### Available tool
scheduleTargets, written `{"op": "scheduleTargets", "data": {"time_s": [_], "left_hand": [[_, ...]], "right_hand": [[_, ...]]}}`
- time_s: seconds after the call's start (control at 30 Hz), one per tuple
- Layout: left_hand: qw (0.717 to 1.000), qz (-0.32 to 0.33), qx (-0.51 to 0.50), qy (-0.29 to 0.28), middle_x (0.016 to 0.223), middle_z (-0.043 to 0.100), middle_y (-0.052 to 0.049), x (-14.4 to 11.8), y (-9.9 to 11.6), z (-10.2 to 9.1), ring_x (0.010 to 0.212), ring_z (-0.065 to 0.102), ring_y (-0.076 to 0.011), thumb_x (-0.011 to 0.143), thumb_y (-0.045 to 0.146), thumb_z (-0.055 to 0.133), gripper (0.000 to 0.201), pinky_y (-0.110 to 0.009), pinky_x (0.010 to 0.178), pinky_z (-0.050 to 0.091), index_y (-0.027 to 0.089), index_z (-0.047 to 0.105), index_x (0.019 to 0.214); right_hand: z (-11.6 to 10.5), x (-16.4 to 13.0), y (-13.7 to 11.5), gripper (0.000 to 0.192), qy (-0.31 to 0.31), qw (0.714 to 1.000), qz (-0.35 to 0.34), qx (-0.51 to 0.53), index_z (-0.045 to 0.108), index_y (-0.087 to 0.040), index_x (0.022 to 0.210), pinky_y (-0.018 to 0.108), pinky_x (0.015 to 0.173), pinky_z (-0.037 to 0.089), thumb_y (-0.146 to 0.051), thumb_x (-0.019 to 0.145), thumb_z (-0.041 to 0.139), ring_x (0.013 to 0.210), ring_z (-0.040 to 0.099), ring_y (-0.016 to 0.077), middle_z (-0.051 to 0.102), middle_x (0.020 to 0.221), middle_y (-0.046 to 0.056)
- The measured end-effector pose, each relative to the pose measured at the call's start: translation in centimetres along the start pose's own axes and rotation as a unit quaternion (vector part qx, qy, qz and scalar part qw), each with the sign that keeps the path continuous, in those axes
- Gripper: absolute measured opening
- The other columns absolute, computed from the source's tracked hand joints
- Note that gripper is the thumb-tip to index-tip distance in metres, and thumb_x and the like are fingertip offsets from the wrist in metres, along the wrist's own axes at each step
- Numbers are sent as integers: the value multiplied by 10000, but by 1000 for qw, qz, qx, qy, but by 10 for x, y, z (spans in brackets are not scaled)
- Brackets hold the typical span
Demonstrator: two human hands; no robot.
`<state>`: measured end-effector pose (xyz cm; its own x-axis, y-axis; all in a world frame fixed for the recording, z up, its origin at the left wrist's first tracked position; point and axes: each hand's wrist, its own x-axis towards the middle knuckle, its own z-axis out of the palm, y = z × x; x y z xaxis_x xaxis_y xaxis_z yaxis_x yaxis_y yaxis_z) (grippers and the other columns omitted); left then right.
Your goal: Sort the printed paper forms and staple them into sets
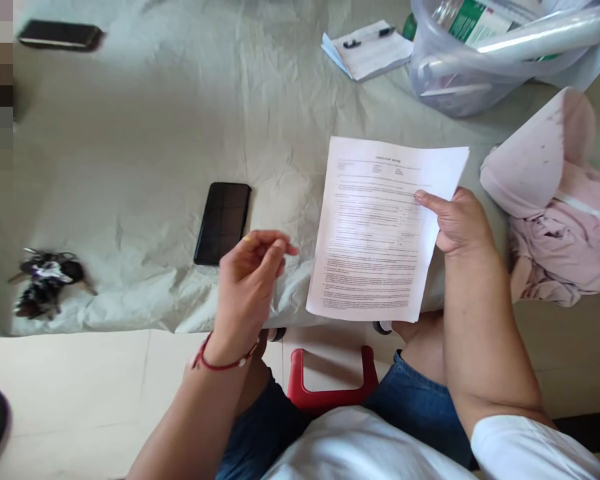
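My right hand [463,220] is closed on the right edge of several printed paper sheets [375,233], thumb on top and fingers behind. The sheets are tilted slightly, above the front edge of the covered table. To their left, my left hand [255,267] hovers near the table edge, its fingers curled in and the thumb pressed against them. Nothing shows between those fingers. Just behind my left hand, a black smartphone [223,223] lies on the cloth.
A bunch of keys [50,280] sits at the left, and another phone [60,35] lies farther back. At the back right are a notepad [375,57] with a pen and a clear plastic basket [460,83]. Pink garments [555,247] hang over the right edge. A red stool [325,400] is below.
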<state>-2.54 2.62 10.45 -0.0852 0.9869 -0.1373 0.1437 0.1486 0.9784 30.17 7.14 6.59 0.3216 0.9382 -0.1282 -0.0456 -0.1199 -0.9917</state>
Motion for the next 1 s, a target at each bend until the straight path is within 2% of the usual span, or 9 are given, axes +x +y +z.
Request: {"op": "scheduleTargets", "data": {"time_s": [0.07, 0.13, 0.23, 0.33, 0.4, 0.53, 0.73, 0.9, 1.0], "left_hand": [[987, 46, 146, 55, 867, 786, -32, -24, -14, -24, 645, 594, -122, 1043, 305, 656, 151, -267, 617, 465, 197, 750, 997], [932, 131, 327, 80, 1071, 836, -69, -59, -39, -50, 841, 738, -178, 1045, 227, 633, 182, -328, 820, 566, 205, 772, 1159], [844, 295, 442, -71, 1442, 772, -150, -122, -81, -86, 1393, 684, -296, 1033, 170, 638, 322, -429, 1195, 492, 185, 742, 1337], [763, 342, 517, -183, 1414, 806, -80, -172, -110, -117, 1369, 697, -228, 1016, 158, 620, 404, -392, 1415, 137, 229, 758, 1389], [727, 340, 561, -205, 1425, 805, -52, -188, -118, -132, 1306, 727, -212, 991, 122, 614, 541, -384, 1428, 46, 254, 696, 1510], [744, 341, 562, -119, 1574, 692, -173, -185, -125, -144, 1596, 531, -265, 991, 203, 666, 833, -397, 1413, 200, 147, 365, 1766], [807, 204, 554, 7, 1864, 248, -191, -179, -137, -140, 1753, 200, -352, 1080, 195, 527, 831, -617, 1413, 164, 216, 147, 1820], [842, 80, 526, 94, 1856, 235, -257, -191, -149, -165, 1716, 272, -456, 1110, 320, 543, 852, -698, 1342, 332, 204, 92, 1824], [834, 76, 533, 115, 1779, 385, -275, -211, -148, -176, 1550, 538, -476, 1038, 345, 706, 914, -648, 1149, 573, 219, 229, 1807]], "right_hand": [[-2, -1, 1, 522, 4, 1000, 4, 0, 829, -274, 1001, 635, 1130, 611, -522, 595, 1043, 1261, 771, 416, 862, 1179, 63], [-6, -4, 1, 518, 5, 1000, 11, -1, 826, -266, 1011, 626, 1133, 612, -512, 608, 1040, 1251, 775, 414, 858, 1192, 71], [-12, -9, 2, 492, 7, 1000, 15, -5, 817, -260, 1021, 620, 1130, 616, -493, 644, 1028, 1245, 777, 413, 856, 1189, 84], [-15, -11, 0, 446, 6, 1000, 20, -5, 816, -277, 1017, 627, 1170, 595, -464, 668, 1021, 1266, 767, 412, 855, 1199, 74], [-15, -11, -1, 414, -2, 1000, 20, -11, 818, -301, 1015, 641, 1195, 579, -470, 689, 1009, 1280, 761, 413, 857, 1189, 58], [-10, -8, -2, 402, -20, 999, 13, -32, 814, -324, 1025, 648, 1180, 591, -523, 721, 985, 1288, 758, 412, 862, 1154, 43], [-1, -6, -3, 498, -26, 999, 27, -18, 812, -298, 1038, 657, 1161, 589, -554, 662, 1014, 1322, 738, 431, 860, 1168, 60], [1, -4, -2, 540, -22, 999, 30, -5, 816, -289, 1039, 653, 1189, 570, -551, 621, 1037, 1320, 739, 425, 863, 1153, 49], [1, -3, 0, 474, -23, 999, 28, -9, 817, -304, 1009, 639, 1184, 583, -532, 650, 1027, 1284, 759, 411, 866, 1134, 40]]}}
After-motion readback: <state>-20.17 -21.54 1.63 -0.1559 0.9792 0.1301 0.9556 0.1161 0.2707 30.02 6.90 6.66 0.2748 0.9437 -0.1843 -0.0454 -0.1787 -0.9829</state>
